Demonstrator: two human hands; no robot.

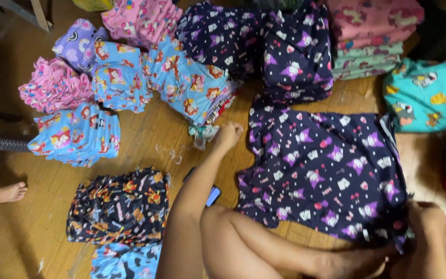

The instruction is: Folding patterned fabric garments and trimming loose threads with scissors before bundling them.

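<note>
On the wooden floor, your left hand closes on the navy garment's top corner and your right hand grips its lower edge, mid-fold; next, align edges.

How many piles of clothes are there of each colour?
Light blue piles: 4
Pink piles: 2
Dark blue pieces, two piles plus the one spread flat: 3
Purple pile: 1
Black-and-orange pile: 1
Teal pile: 1
Pink-and-green stack: 1
Total: 13
</note>
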